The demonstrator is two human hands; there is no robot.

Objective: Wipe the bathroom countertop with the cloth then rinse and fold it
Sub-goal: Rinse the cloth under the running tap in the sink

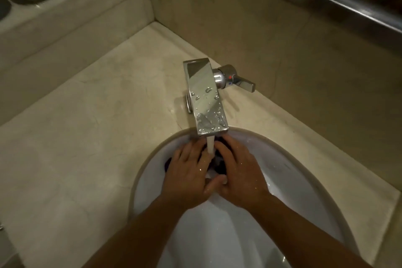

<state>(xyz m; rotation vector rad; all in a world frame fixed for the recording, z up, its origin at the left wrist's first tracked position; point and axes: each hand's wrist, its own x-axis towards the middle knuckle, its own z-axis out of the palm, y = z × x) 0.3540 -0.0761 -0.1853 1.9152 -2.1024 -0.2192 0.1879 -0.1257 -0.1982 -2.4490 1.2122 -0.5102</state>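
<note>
**A:** Cloth (pixel 220 164), where is it at this moment?

**B:** In the sink (pixel 293 172), at the centre of the frame, bunched under the water stream (pixel 210 148) from the faucet (pixel 205 98). My left hand (pixel 187 173) and my right hand (pixel 238 173) both hold it, fingers curved over it, thumbs touching at the near side.

**A:** Which step is this?

**B:** The rinsing, I judge. The folding is not yet done.

**A:** And next?

**B:** I think I must squeeze the water out, close the lever (pixel 241 84) right of the faucet, then fold the cloth flat. Wet, it will probably drip.
</note>
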